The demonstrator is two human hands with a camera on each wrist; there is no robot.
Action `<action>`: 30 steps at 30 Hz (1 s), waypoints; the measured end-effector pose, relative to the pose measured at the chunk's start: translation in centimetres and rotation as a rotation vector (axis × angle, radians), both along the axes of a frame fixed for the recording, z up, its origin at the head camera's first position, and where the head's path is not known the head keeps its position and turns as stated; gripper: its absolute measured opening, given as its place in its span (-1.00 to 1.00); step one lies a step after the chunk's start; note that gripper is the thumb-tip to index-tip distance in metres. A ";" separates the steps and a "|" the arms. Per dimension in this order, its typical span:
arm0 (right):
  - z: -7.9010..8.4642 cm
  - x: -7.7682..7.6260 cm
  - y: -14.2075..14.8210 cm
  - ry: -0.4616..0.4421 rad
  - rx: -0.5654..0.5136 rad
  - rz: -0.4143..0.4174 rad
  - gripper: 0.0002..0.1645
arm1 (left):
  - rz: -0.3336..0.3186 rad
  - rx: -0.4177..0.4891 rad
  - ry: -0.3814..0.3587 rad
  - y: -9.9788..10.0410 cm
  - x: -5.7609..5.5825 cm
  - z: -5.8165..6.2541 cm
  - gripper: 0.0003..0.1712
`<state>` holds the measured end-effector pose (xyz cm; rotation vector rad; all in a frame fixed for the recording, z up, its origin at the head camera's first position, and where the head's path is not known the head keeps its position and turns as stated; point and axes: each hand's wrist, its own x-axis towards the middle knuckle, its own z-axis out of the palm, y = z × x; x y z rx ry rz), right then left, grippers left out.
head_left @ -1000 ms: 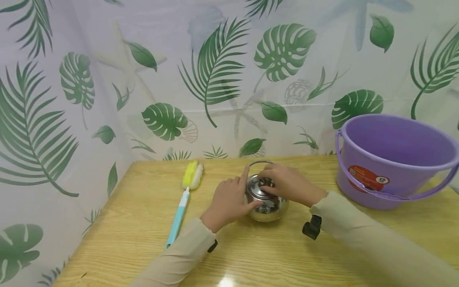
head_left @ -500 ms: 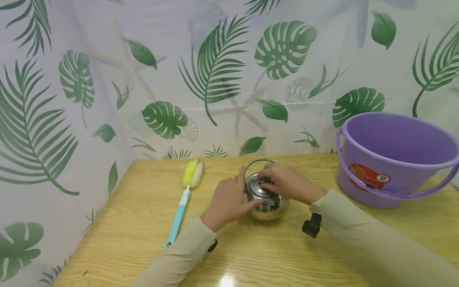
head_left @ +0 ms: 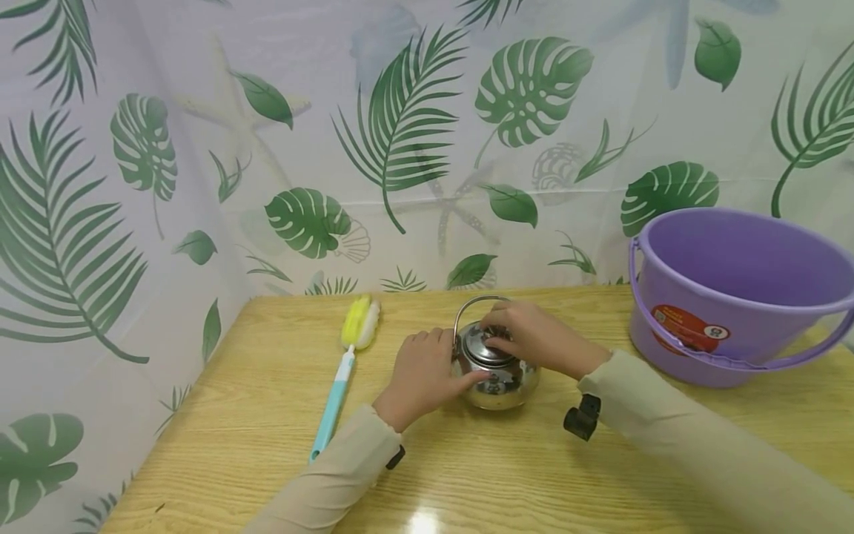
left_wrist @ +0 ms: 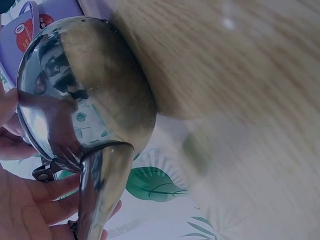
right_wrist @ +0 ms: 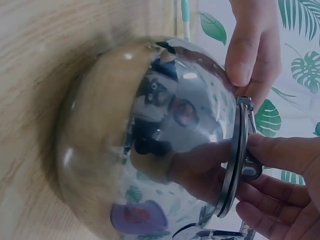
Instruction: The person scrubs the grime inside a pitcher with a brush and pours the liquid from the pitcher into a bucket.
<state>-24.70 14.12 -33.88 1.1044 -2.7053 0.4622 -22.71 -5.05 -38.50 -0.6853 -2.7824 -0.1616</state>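
Between my left hand [head_left: 422, 374] and my right hand [head_left: 534, 337] stands a round, mirror-bright silver metal kettle [head_left: 510, 389], upright on the yellowish wood-grain desk [head_left: 267, 400]. On its top, my right fingers [right_wrist: 270, 189] are drawn in narrow, pinching the small metal knob [right_wrist: 252, 170] of a round, stepped metal lid [head_left: 480, 347]. With the left I hold the kettle's other flank: the thumb lies on the curved body, the other fingers wrapped behind the tapering silver spout [left_wrist: 102, 185]. Just beyond those left fingertips, a thin arched metal handle [head_left: 482, 298] stands raised, partly hidden by my right hand.

Left of my left fingers, apart from them, lies a long turquoise-and-white brush [head_left: 342, 374] with a yellow-and-white sponge head, its lower end near my cream sleeve [head_left: 333, 467]. Well to the right of my right fingers stands a wide purple plastic bucket [head_left: 754, 330], a red label [head_left: 687, 328] on its wall. Beyond my fingers, behind the desk, hangs a white sheet [head_left: 414, 252] printed with green leaves.
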 end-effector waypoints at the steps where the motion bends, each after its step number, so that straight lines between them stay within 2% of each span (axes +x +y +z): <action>1: 0.0 0.0 0.0 0.003 -0.003 0.004 -0.77 | 0.002 0.002 -0.005 0.0 0.0 0.0 -0.23; 14: 0.3 0.2 0.2 0.016 -0.001 0.001 -0.77 | 0.010 -0.025 0.002 0.0 0.1 -0.1 -0.17; 23: 1.3 1.2 0.9 0.033 -0.042 -0.022 -0.75 | -0.033 -0.019 0.059 -0.3 -0.1 -0.3 -0.25; 30: 2.2 1.8 2.1 0.074 -0.069 -0.024 -0.75 | -0.049 -0.023 0.055 -0.7 -0.5 -0.4 -0.33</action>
